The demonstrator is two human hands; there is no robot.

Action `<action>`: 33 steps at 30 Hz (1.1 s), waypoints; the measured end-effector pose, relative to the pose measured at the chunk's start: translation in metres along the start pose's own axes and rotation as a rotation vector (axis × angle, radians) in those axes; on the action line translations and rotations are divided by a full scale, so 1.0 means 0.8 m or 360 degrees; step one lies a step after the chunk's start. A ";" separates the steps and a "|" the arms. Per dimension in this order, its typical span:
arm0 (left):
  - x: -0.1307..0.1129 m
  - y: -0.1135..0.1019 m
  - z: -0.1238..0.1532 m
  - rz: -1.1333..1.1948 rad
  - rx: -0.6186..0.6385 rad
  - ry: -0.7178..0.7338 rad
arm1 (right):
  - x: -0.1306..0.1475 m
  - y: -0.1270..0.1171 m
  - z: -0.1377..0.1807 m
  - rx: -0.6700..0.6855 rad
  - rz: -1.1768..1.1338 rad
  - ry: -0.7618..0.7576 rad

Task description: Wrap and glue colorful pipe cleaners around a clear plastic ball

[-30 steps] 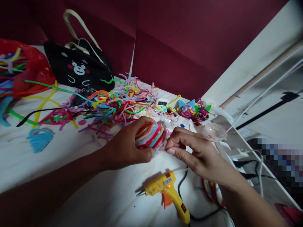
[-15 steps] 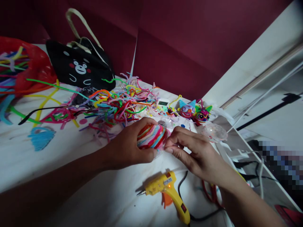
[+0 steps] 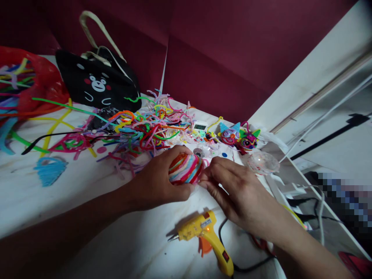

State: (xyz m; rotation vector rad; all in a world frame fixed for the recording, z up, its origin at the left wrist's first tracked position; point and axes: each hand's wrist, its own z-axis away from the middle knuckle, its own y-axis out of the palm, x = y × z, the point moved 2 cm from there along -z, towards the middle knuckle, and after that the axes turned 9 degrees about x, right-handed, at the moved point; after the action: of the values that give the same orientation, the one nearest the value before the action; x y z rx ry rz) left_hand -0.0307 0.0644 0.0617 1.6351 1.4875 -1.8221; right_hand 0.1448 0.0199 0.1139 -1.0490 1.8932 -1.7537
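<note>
My left hand [image 3: 158, 180] is wrapped around a ball covered in striped, many-coloured pipe cleaners [image 3: 185, 168], holding it just above the white table [image 3: 87, 217]. My right hand [image 3: 235, 186] presses its pinched fingertips against the ball's right side, apparently on a pink strand end. A yellow hot glue gun [image 3: 207, 238] with a lit indicator lies on the table just below both hands, its nozzle pointing left.
A tangled heap of pipe cleaners [image 3: 142, 130] lies behind the hands. Two finished cat-faced balls [image 3: 238, 138], a small digital timer [image 3: 199, 126] and a clear ball [image 3: 263, 162] sit at the right. A black bear-face bag [image 3: 97, 85] and a red bag [image 3: 31, 83] stand far left.
My right hand has slid closer against the ball and lowered its fingers; the ball has turned slightly in my left hand. The glue gun has not moved.
</note>
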 end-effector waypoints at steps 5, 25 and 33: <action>-0.003 0.002 0.000 -0.0161 -0.0029 0.0014 | 0.005 0.007 0.001 0.0018 0.0039 0.0058; -0.002 0.003 0.003 -0.0100 0.0039 0.0065 | -0.026 0.002 0.008 -0.0150 -0.0558 0.0242; 0.000 0.005 0.004 -0.0128 0.0047 0.0068 | -0.028 0.002 0.005 -0.0134 -0.0579 0.0276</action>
State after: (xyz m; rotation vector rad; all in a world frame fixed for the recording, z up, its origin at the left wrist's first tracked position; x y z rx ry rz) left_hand -0.0294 0.0603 0.0596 1.6608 1.5732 -1.8701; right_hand 0.1620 0.0328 0.1071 -1.3851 1.9912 -2.0330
